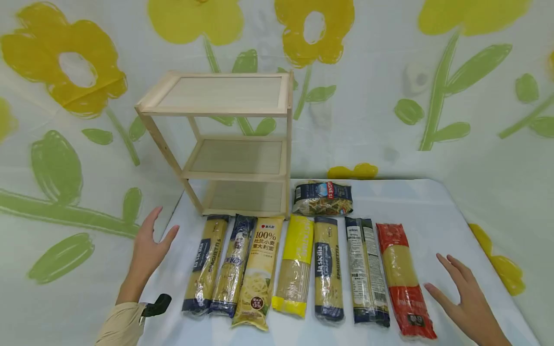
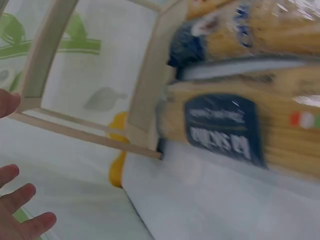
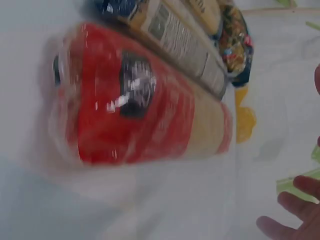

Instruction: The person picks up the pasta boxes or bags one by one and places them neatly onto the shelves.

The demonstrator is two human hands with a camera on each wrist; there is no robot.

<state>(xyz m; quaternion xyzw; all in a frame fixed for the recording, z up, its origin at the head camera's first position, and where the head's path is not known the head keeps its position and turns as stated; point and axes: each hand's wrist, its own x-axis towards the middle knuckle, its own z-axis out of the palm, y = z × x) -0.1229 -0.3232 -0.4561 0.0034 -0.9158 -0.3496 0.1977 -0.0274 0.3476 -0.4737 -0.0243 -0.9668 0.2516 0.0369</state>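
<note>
left fingers [image 1: 150, 221]: spread, angled inward | right fingers [image 1: 448, 270]: spread, angled inward (near mirror)

High downward head view, close wrist views, red packet [image 1: 404, 281] in head and right

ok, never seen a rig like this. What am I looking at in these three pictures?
There's no robot here, just a person working bare-handed. The wide picture comes from a camera worn on the head, looking forward and down. The others come from wrist cameras: the left one shows the la Sicilia pack and part of the wooden shelf; the right one is mostly the red pack. On the pale table, seven long pasta packs lie in a row, with a shorter Agnesi bag behind them, right of the shelf. The left hand and right hand are at either end of the row, open, holding nothing.
</note>
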